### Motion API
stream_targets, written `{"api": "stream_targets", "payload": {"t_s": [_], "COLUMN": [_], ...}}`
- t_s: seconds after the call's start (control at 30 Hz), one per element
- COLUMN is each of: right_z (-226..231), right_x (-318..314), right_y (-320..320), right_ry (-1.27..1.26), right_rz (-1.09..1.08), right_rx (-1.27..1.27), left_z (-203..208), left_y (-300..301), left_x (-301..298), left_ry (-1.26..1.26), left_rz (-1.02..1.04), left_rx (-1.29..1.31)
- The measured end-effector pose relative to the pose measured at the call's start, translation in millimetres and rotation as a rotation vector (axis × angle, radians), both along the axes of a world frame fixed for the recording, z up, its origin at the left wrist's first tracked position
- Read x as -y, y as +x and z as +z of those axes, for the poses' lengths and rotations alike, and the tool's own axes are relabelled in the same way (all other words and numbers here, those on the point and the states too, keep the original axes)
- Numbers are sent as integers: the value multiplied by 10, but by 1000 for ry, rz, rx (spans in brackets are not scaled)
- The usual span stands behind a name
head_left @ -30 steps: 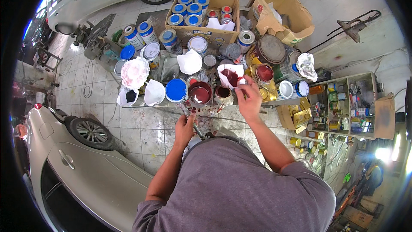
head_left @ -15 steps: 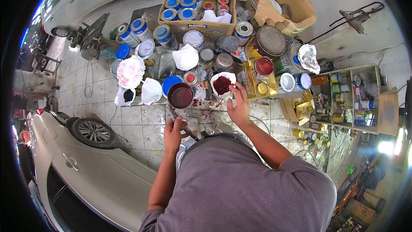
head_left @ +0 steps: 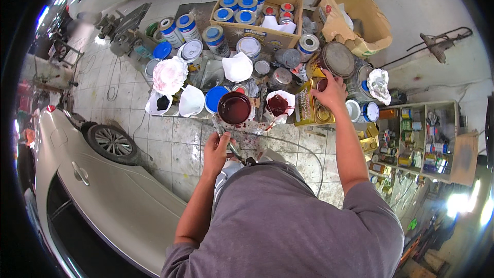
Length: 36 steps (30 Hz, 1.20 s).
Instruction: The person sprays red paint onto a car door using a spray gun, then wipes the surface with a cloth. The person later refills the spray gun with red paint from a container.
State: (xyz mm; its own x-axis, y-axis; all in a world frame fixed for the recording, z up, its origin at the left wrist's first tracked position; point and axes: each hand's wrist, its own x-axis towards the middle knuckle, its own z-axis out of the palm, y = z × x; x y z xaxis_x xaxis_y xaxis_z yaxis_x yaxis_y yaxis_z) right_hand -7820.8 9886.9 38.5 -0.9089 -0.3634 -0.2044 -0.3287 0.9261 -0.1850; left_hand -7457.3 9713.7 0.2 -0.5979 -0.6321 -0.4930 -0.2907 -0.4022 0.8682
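My left hand [head_left: 216, 149] is closed round the handle of a spray gun [head_left: 234, 149], held upright in front of me. Its open cup [head_left: 234, 107] has dark red paint inside. To the right, my right hand [head_left: 333, 91] has its fingers curled round a small red container [head_left: 321, 85] on top of a yellow rectangular tin [head_left: 305, 108]. The hand hides much of that container. Between the hands, a white paper strainer [head_left: 289, 104] smeared with dark red paint rests at the bench's near edge.
A cardboard box [head_left: 278, 38] of blue-lidded cans stands behind the crowded bench. Beyond it to the right is a torn carton [head_left: 378, 41]. A beige car [head_left: 98, 190] stands at left, and a shelf of small cans [head_left: 411, 134] at right. A hose [head_left: 309, 149] crosses the tiled floor.
My right hand has left the red-smeared strainer and moved right onto the small red container. The left hand still holds the spray gun. The whole view has shifted slightly.
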Motion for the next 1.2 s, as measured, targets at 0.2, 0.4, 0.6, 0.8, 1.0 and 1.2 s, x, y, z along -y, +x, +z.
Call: {"api": "stream_targets", "payload": {"t_s": [0.2,0.4,0.6,0.8,1.0,1.2], "right_z": [-26,-93,92,692,332,225], "right_x": [31,77,139,735,1004,1197], "right_y": [55,-21,-146,995,1412,1547], "right_ry": [-3,-140,-780,-1288,-1274,-1183], "right_rz": [30,80,353,902,1094,1154], "right_rx": [17,1,-167,36,293,336], "left_z": [-17,-111,-82,-110,18,76], "left_y": [19,9,-44,-100,-44,228], "left_x": [-57,-143,-192,-189,-208,-179], "left_ry": [21,13,8,59,53,21], "left_rz": [-24,13,15,13,53,95], "left_rx": [35,26,67,52,13,50]}}
